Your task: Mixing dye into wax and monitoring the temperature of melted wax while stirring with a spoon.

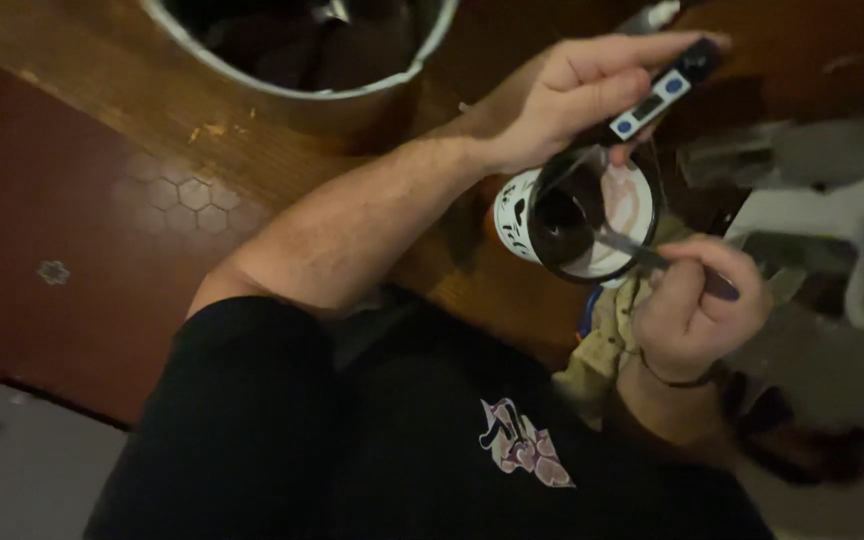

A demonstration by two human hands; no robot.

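Directly above the cup (527,215), a digital thermometer (657,95) is clamped in the left hand (562,95), its probe angled down into it, while a knife (632,248) is pinched by the right hand (692,310) on the near right.

Both hands (562,95) (692,310) are raised close together, fingers curled shut.

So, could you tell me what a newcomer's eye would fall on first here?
First, the left hand at upper right, its grip closed on a black digital thermometer whose probe angles down into a white patterned cup. Just below, the right hand pinches a metal utensil that reaches into the same cup. A large metal pot sits at the top edge on the wooden table.
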